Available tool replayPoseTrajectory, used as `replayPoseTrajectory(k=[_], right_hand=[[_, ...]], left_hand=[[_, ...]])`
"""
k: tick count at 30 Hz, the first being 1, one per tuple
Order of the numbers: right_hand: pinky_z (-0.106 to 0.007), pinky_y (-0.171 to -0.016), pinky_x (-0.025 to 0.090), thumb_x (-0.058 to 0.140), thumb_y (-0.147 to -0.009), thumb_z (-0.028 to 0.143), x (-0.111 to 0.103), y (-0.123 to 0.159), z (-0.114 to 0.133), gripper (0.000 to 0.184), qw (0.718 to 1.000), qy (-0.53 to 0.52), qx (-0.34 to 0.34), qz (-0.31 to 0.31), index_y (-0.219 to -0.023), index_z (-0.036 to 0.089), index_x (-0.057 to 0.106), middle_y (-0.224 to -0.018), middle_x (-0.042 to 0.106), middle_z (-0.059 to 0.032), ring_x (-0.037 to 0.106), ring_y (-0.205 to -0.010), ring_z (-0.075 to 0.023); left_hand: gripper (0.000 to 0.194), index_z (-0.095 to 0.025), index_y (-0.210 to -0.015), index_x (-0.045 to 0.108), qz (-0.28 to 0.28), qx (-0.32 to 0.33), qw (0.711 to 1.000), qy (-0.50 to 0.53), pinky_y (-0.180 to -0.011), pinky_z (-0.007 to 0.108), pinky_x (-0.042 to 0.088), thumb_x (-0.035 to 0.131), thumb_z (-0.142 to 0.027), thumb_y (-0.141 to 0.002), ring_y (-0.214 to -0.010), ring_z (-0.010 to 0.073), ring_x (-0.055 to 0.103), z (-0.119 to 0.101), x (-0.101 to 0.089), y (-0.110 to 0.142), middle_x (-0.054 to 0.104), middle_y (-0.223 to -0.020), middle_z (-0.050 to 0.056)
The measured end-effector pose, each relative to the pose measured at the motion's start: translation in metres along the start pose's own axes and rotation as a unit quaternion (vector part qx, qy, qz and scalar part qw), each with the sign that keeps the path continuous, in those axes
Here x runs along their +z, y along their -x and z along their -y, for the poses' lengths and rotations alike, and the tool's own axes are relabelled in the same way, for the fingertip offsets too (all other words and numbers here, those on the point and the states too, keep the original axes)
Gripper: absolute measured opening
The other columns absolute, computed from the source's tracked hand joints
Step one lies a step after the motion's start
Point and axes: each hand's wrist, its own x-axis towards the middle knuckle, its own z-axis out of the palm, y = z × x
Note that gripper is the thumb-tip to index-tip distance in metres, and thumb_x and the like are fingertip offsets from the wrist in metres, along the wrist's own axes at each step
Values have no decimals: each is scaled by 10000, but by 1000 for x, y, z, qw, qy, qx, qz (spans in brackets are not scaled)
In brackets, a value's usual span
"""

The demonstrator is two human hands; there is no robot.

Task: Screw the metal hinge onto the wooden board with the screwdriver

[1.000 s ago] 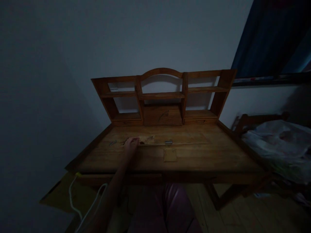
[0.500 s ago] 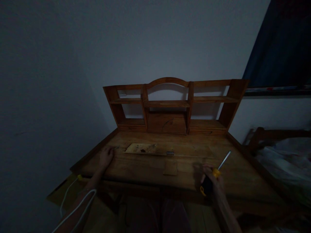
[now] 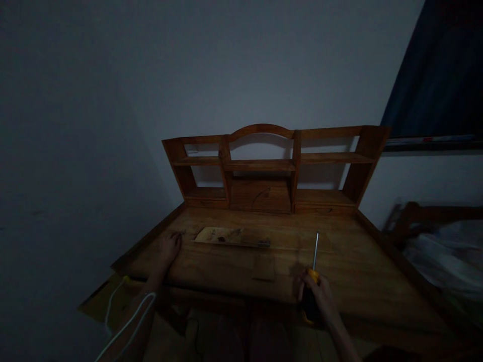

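Observation:
In dim light I face a wooden desk [image 3: 358, 271] with a shelf hutch [image 3: 264, 166] at its back. My right hand [image 3: 319, 296] is closed round the yellow-and-black handle of a screwdriver [image 3: 313, 271], whose metal shaft points away from me over the desktop. My left hand [image 3: 169, 247] lies on the desk's left part, fingers curled down near some small screws [image 3: 183, 232]; whether it holds one is hidden. A long flat wooden panel [image 3: 230, 236] with a metal fitting at its right end lies between my hands, and a small square wooden piece [image 3: 263, 269] sits in front of it.
A white cable [image 3: 124, 322] hangs by my left forearm over a yellowish board [image 3: 98, 304] low on the left. At the right stands a wooden frame [image 3: 415, 221] with pale cloth or plastic [image 3: 445, 261]. A dark curtain [image 3: 445, 75] hangs at the upper right.
My left hand moved left from the panel to the screws. My right hand came into view with the screwdriver, then turned its shaft from slanting right to pointing straight away.

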Motion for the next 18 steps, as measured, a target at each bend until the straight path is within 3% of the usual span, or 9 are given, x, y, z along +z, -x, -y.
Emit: replayPoseTrajectory(k=[7,13,18], right_hand=[[-293,-494,444,646,-687,723,2,-2,6,548,999,-17,21,33,-582,189,580,-492,562,-43,538,-470,-185],[-263,-481,401,599,-787,682,-6,-6,-9,559,997,4,10,76,-541,181,564,-486,538,-36,500,-468,-155],[-263,-478,401,646,-767,654,-10,-8,-21,490,999,-2,13,48,-672,176,605,-524,570,-28,517,-493,-165]], left_hand=[[379,-157,-1128,654,-29,20,999,-1,-1018,396,418,366,-285,-916,-1137,287,570,-2,-1,3,646,-1196,133],[378,-159,-1133,650,-32,28,999,26,-1016,373,424,356,-264,-919,-1109,268,591,-10,-11,9,653,-1180,121],[338,-132,-986,675,-38,28,998,34,-975,395,444,361,-219,-896,-1037,280,606,-14,-22,13,656,-1092,158]])
